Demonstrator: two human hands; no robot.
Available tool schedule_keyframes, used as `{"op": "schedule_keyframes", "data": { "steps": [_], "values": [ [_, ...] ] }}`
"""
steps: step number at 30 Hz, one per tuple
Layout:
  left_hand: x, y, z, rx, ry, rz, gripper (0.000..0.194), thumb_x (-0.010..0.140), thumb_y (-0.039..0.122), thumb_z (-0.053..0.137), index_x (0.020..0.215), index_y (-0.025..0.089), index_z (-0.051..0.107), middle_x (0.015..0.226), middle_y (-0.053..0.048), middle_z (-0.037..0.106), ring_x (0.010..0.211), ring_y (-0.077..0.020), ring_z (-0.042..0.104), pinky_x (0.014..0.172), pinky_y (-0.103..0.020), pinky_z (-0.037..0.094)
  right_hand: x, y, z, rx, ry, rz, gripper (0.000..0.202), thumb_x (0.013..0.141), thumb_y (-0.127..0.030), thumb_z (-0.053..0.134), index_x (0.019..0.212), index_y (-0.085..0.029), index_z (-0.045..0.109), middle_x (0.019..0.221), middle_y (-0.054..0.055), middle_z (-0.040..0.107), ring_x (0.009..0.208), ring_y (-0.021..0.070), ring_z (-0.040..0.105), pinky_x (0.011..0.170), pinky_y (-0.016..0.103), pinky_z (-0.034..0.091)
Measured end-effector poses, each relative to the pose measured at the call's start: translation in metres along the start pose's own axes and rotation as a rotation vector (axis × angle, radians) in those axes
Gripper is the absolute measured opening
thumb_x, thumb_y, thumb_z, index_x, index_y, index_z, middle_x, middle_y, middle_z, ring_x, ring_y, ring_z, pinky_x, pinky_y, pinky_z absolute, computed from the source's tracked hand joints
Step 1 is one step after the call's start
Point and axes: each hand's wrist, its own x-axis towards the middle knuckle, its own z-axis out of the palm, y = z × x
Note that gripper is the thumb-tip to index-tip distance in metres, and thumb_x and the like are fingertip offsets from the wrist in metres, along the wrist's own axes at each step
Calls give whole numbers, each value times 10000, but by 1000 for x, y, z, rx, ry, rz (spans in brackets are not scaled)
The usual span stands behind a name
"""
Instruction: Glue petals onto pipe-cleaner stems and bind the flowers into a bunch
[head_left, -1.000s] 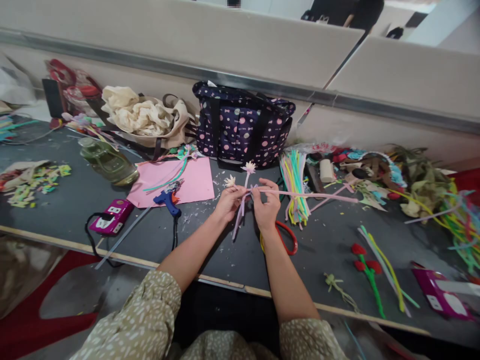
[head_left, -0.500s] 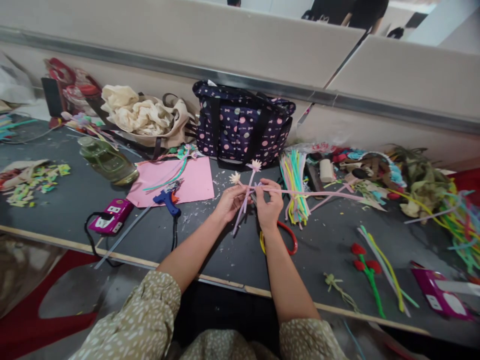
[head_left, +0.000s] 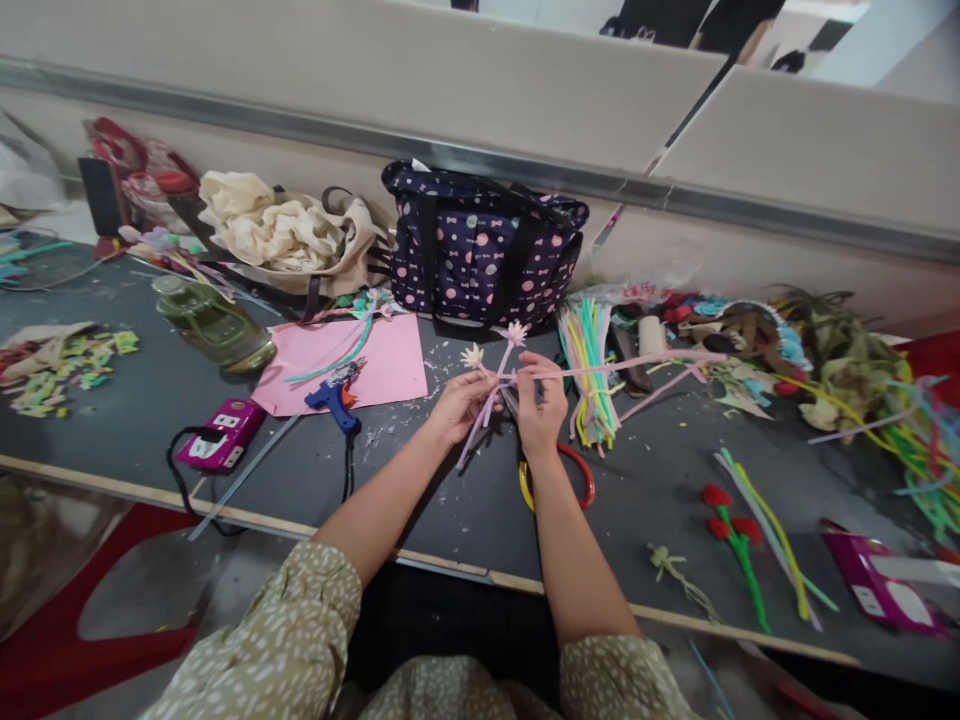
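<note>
My left hand (head_left: 462,405) is closed on the crossed stems of pipe-cleaner flowers (head_left: 474,440), pale lilac below with cream petals at the top. In my right hand (head_left: 541,410) a long pink pipe cleaner (head_left: 634,363) is pinched between thumb and fingers; it runs from the stems out to the right. The two hands are close together over the table. Scissors (head_left: 589,480) with red and yellow handles lie under my right wrist, their blades partly hidden by the hand.
A bundle of coloured pipe cleaners (head_left: 589,375) lies right of my hands. To the left are a blue glue gun (head_left: 334,400), pink paper (head_left: 397,360), a green bottle (head_left: 214,325) and a purple power strip (head_left: 225,433). A dark patterned bag (head_left: 480,250) stands behind. Red pipe-cleaner flowers (head_left: 739,540) lie front right.
The pink pipe cleaner's free end has swung up and away from me. My right hand has shifted slightly; the left still grips the stems.
</note>
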Motion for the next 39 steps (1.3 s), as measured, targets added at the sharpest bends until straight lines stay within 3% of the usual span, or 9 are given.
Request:
{"op": "schedule_keyframes", "data": {
  "steps": [10,17,22,30,34,39],
  "values": [
    [1,-1,-4,24,-44,-32,247,683,232,812,826,99,660,650,-12,630,545,-87,606,519,-191,553,1,2,-3,59,10,43,98,896,-262,571,853,-203,637,983,70,683,989,194,642,886,390,506],
    [0,-1,-3,54,-73,-29,290,640,225,836,831,104,655,658,-14,642,579,-120,642,603,-263,589,4,0,-7,111,-15,207,167,873,-346,592,843,-202,672,958,67,701,894,178,649,800,344,517],
    [-1,1,-3,88,-97,-5,313,623,248,845,820,102,650,620,5,606,542,-100,595,598,-267,572,7,4,-8,317,5,384,180,833,-349,628,792,-187,695,937,62,731,860,180,674,764,319,520],
    [-5,3,-2,96,-215,-50,299,641,274,837,787,99,645,594,1,565,509,-70,521,522,-200,445,10,13,-9,531,24,527,148,762,-321,687,707,-184,692,812,37,731,785,178,688,729,318,533],
    [-7,2,-1,30,-292,-72,298,633,261,844,791,93,654,607,6,535,513,-56,476,515,-197,391,8,10,-4,576,20,643,180,706,-354,728,683,-186,668,733,22,700,622,146,651,595,284,539],
    [-7,3,-1,-10,-287,-100,307,634,241,843,836,91,667,650,0,531,525,-50,453,506,-197,362,7,13,-5,643,-32,706,201,689,-388,750,714,-203,678,750,19,710,612,138,652,569,270,547]
  ]
}}
